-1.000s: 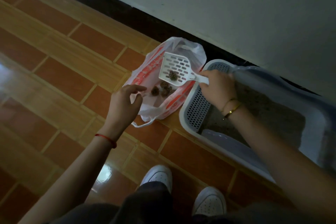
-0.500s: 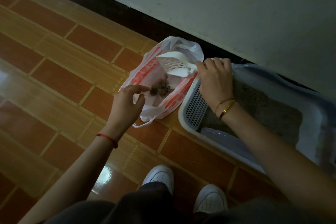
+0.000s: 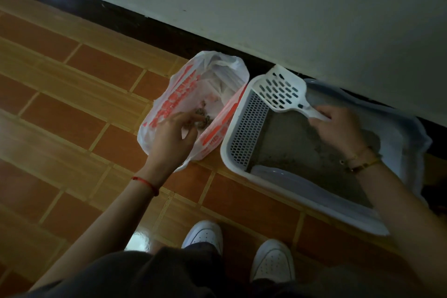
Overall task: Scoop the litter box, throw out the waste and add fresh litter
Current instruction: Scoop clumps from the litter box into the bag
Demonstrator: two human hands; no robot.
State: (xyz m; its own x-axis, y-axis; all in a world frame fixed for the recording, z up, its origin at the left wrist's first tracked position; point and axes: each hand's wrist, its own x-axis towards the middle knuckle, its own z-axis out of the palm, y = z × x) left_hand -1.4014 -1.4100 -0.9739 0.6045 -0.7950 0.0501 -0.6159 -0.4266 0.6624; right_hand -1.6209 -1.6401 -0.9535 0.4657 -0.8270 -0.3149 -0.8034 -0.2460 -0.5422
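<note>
Head camera: my right hand (image 3: pixel 338 128) grips the handle of the white slotted scoop (image 3: pixel 280 92), its blade beyond my fingers over the litter box's (image 3: pixel 226 150) far corner, close to the wall (image 3: pixel 290 7). My blurred left hand (image 3: pixel 171 138) hangs over the plastic bag's (image 3: pixel 169 104) near edge; whether it pinches the plastic, I cannot tell. Waste clumps (image 3: pixel 203 120) lie just past its fingertips. Tiled floor (image 3: pixel 72 104) stretches away to its left.

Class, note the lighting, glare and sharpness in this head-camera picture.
Head view: dim overall, darkest at the lower edge; a bright glare on the floor tile beside the left shoe; the left hand over the plastic bag is motion-blurred; the scoop gripped by the right hand is crisper.
</note>
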